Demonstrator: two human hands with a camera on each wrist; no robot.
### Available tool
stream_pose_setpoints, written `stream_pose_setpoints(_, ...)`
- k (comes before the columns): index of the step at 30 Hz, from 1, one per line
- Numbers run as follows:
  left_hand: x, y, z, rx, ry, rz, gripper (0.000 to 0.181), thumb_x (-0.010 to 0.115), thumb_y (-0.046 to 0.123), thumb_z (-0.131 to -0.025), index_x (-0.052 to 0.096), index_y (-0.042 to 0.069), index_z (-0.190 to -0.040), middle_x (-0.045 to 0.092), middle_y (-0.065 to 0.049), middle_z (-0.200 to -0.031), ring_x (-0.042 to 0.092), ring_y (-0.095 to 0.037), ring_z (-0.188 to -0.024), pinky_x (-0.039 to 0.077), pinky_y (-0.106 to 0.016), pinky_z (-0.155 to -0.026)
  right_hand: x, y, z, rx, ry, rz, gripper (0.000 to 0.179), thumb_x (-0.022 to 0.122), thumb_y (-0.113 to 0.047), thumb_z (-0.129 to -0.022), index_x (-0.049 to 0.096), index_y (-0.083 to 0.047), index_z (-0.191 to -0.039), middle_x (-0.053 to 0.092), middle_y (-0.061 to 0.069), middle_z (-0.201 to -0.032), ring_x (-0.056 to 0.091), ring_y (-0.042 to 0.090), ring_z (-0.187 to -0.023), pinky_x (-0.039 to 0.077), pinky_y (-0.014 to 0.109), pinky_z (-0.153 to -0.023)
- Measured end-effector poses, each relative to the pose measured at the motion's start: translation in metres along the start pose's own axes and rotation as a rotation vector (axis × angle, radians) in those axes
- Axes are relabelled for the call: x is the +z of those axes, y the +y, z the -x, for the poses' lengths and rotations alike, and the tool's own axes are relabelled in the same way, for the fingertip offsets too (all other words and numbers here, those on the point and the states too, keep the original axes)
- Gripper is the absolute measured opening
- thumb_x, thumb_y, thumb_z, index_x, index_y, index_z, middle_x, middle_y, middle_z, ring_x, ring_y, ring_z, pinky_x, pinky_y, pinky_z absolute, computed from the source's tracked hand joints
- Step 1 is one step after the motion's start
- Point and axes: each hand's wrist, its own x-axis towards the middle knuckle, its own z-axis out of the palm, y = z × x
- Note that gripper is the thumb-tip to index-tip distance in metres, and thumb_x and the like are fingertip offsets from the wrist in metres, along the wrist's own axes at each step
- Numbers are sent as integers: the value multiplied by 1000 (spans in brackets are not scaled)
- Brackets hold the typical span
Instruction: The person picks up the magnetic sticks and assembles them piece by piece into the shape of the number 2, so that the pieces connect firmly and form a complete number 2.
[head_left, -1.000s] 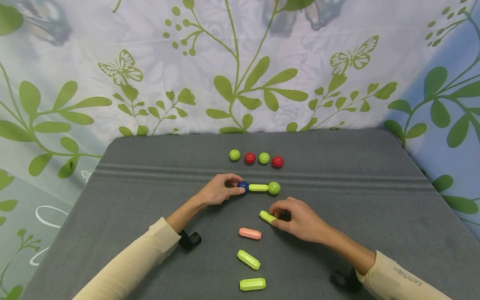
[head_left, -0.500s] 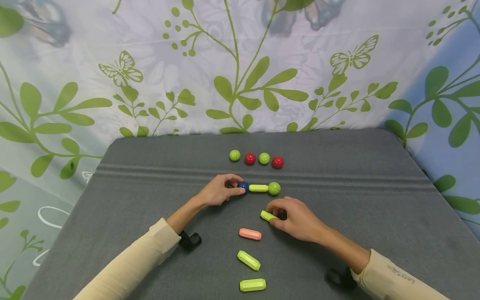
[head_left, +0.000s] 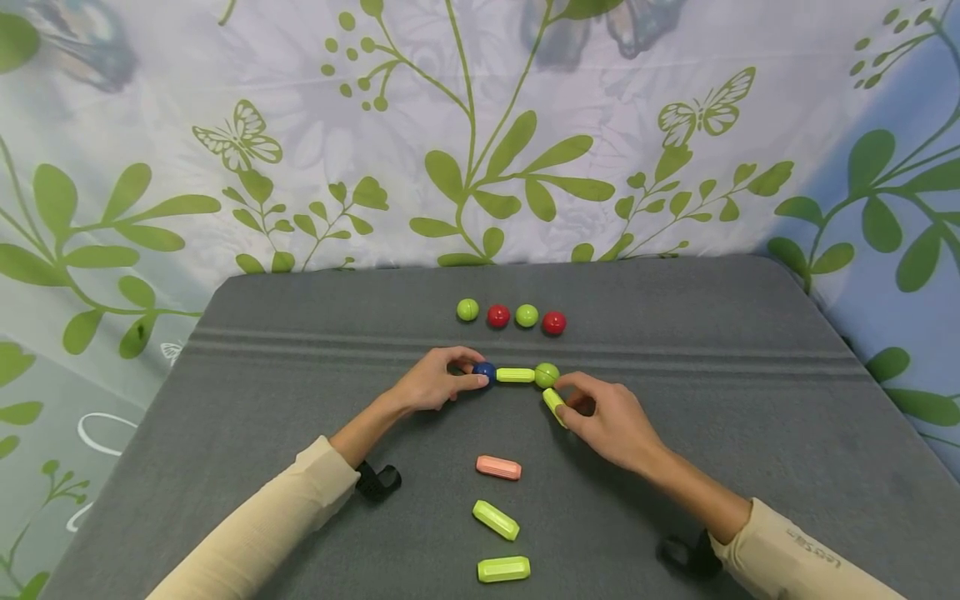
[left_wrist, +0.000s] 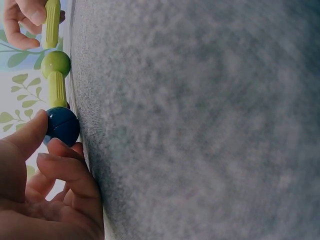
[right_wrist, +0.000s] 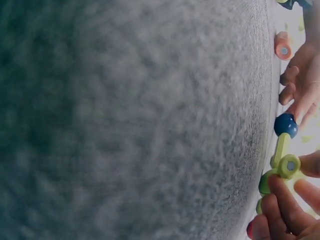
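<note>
My left hand [head_left: 433,381] pinches a dark blue ball [left_wrist: 63,126] between thumb and fingers. From that ball a yellow-green ribbed rod [head_left: 515,376] runs right to a green ball [head_left: 547,374], the three joined in a line on the table. My right hand [head_left: 611,423] grips a second yellow-green rod [head_left: 552,403], its far end angled up at the green ball. In the left wrist view a slim gap shows between this rod [left_wrist: 51,30] and the green ball [left_wrist: 56,64]. The right wrist view shows a pale disc on the held rod's end [right_wrist: 290,166].
Behind the joined pieces, two green and two red balls [head_left: 498,316] form a row on the grey table [head_left: 300,325]. Nearer the front lie a salmon rod [head_left: 498,467] and two yellow-green rods [head_left: 496,520]. A leafy, butterfly-printed cloth [head_left: 337,125] hangs behind.
My right hand has moved up and slightly right with the rod, which has turned steeper and come close to the green ball. The left hand stays on the blue ball.
</note>
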Motion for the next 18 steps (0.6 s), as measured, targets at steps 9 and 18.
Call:
stream_pose_setpoints(9,0,-1,0,1,-1,-2,36,70,22,-94,63,10,-127,59,-8,-105,53,-18,-66,37,-27,-47,2,1,-2,14,12,-5,21,72,-12,-90,69,-11,-111,70,-6,-82,61,6,-69,49,31,-62)
stream_pose_setpoints(18,0,-1,-1,4,-1,6,36,70,22,-94,63,10,-127,59,-8,-104,52,-17,-65,36,-27,-47,4,0,-1,-8,-83,-52,25,73,-15,-90,70,-8,-114,68,-6,-89,61,6,-76,49,29,-65)
